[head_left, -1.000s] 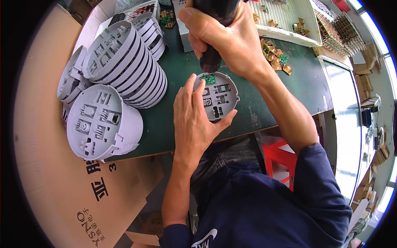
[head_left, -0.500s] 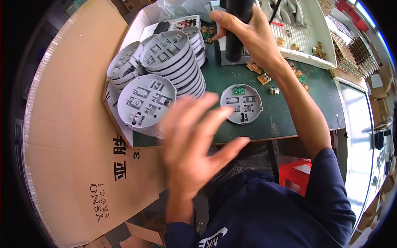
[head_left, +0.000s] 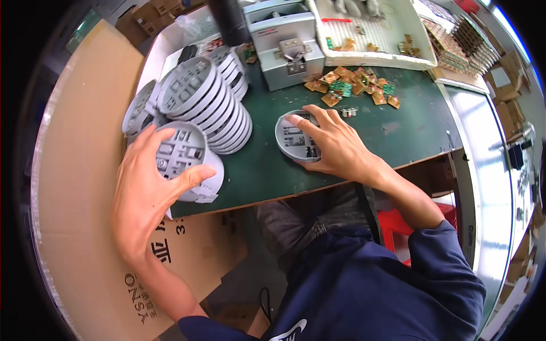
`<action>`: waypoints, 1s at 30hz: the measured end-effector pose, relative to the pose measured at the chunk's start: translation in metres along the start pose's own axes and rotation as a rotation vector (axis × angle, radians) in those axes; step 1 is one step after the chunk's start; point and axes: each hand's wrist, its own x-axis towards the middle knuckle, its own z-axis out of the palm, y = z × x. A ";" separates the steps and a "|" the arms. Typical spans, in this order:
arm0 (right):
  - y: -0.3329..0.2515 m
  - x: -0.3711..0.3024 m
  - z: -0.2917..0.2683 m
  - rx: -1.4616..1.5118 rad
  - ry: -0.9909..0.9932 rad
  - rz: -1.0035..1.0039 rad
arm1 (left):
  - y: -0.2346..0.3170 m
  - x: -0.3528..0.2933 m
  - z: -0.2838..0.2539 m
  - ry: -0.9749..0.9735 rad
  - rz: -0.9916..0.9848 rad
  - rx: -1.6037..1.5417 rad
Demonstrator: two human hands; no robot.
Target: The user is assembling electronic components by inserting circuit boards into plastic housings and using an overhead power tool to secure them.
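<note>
The round grey housing [head_left: 296, 139] lies flat on the green desk [head_left: 398, 136] under the right hand [head_left: 335, 145], whose fingers are spread over its rim; its inside seems fitted. The left hand [head_left: 145, 193] cups the front housing [head_left: 185, 159] of the leaning stack [head_left: 213, 108], fingers curled around it. Many housings and loose circuit boards [head_left: 352, 85] remain.

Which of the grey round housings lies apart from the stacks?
The single grey housing in the middle of the green mat, under the right hand. The other housings sit in leaning stacks at the left, where the left hand grips the front stack.
</note>
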 end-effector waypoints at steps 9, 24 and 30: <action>0.155 -0.125 -0.127 1.357 0.779 0.525 | -0.010 0.004 0.002 -0.064 0.063 0.058; 0.274 -0.287 -0.178 -0.384 0.761 1.006 | 0.055 -0.034 0.011 0.271 0.467 -0.193; 0.074 -0.059 -0.054 0.118 0.268 0.131 | 0.071 -0.002 0.158 0.191 0.433 -0.303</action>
